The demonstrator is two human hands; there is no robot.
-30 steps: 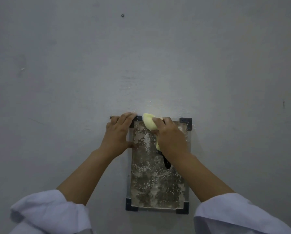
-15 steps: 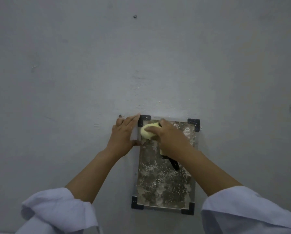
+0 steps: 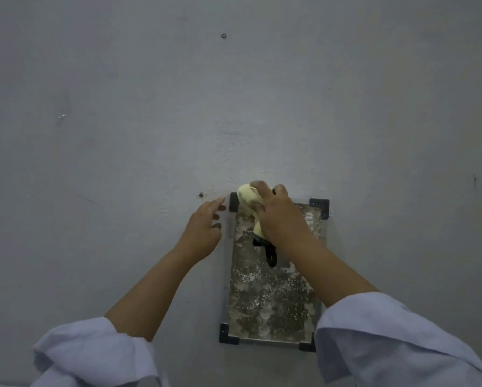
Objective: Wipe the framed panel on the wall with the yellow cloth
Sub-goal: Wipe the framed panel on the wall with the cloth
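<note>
A framed panel (image 3: 267,297) with black corner brackets hangs on the grey wall, its surface mottled with white and dark grime. My right hand (image 3: 281,216) grips the bunched yellow cloth (image 3: 248,201) and presses it against the panel's top left corner; a dark strap or cloth end hangs below the hand. My left hand (image 3: 205,229) hovers just left of the frame, fingers spread, apart from the panel edge and holding nothing.
The grey wall (image 3: 150,121) carries a small screw (image 3: 200,194) left of the frame and another screw (image 3: 223,35) high above. White rolled sleeves fill both lower corners.
My left hand has come off the frame's top left corner and drawn back to the left, fingers spread. My right hand has pushed the cloth up to the panel's top left corner.
</note>
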